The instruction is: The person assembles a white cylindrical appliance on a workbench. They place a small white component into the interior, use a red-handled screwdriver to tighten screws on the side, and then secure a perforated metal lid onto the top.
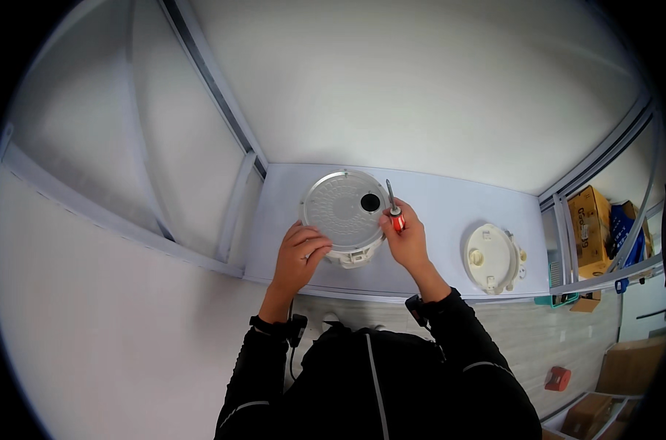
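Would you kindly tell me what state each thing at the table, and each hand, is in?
Round unit: silver face up.
Screwdriver: held, tip pointing away from the person.
White round part: lying on the table, unheld.
Left hand: on the round unit's near-left edge.
Right hand: gripping the screwdriver.

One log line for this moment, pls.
left hand: on round grey-topped unit | right hand: holding red-handled screwdriver | round white part: right side of tabletop

The round unit has a metallic, textured top; the screwdriver, a metal shaft and plastic handle; the cream housing looks plastic, the surface matt.
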`<state>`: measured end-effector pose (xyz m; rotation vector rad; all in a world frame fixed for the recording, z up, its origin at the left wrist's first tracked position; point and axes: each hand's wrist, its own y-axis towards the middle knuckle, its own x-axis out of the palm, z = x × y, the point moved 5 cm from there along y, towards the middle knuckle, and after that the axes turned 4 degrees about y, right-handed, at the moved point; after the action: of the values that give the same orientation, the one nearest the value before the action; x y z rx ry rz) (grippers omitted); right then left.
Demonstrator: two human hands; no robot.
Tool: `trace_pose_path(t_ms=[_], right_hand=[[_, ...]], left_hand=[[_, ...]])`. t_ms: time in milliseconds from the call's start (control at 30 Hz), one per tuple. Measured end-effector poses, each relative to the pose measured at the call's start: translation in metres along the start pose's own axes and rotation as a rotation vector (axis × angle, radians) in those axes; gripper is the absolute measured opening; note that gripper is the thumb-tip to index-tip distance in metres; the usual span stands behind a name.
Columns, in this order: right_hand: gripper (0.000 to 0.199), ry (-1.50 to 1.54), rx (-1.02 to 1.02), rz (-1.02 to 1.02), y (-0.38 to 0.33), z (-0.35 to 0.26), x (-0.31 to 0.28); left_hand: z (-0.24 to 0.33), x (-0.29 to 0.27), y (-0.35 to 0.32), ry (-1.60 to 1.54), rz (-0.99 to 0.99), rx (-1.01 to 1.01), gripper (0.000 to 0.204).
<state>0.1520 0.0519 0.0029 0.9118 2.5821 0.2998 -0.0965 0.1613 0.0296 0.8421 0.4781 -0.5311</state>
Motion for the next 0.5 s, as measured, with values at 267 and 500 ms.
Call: trace_pose_path(t_ms=[267,500], right_hand=[[0.031,-0.095,0.025,0.022,0.008,-0.007,-0.009],[0.026,-0.177,-0.035,-0.106,-0.019,-0.057,-0.011]], left_hand=[[0.005,0.014,-0.011,0.059,0.077,0.066,0.011],[0.032,0.037,-0.013,0.048,0.141,0.096,0.011]])
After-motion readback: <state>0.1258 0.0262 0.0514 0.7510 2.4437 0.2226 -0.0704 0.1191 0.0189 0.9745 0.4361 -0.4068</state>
